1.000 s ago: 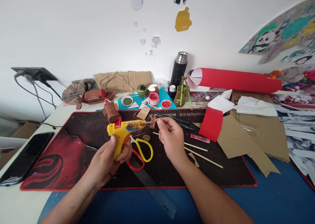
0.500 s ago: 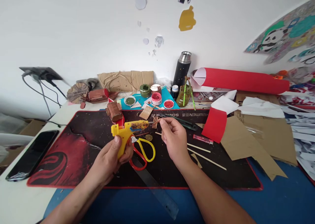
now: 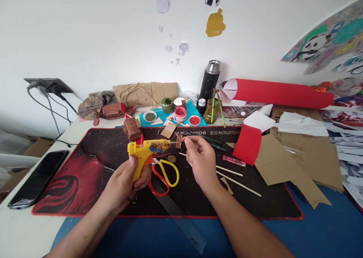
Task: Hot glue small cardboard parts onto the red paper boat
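Observation:
My left hand (image 3: 126,178) is wrapped round the handle of a yellow hot glue gun (image 3: 147,147), whose body is stained brown and blue. Its nozzle points right, toward my right hand (image 3: 200,158). Thumb and forefinger of that hand pinch a small thin brown piece (image 3: 181,140), close to the nozzle tip; whether the two touch I cannot tell. Below the gun lie scissors (image 3: 169,173) with one red and one yellow handle loop. A clear ruler (image 3: 181,220) runs from under them past the mat's front edge.
Pale wooden sticks (image 3: 238,182) and a dark green utility knife (image 3: 214,141) lie on the black mat (image 3: 269,205). Open paint pots (image 3: 180,113) stand behind, near a black thermos (image 3: 210,80). Cardboard pieces (image 3: 279,159) are at right, a phone (image 3: 38,178) at left.
The glue gun has shifted very slightly left in the picture. Both hands keep nearly the same pose and hold.

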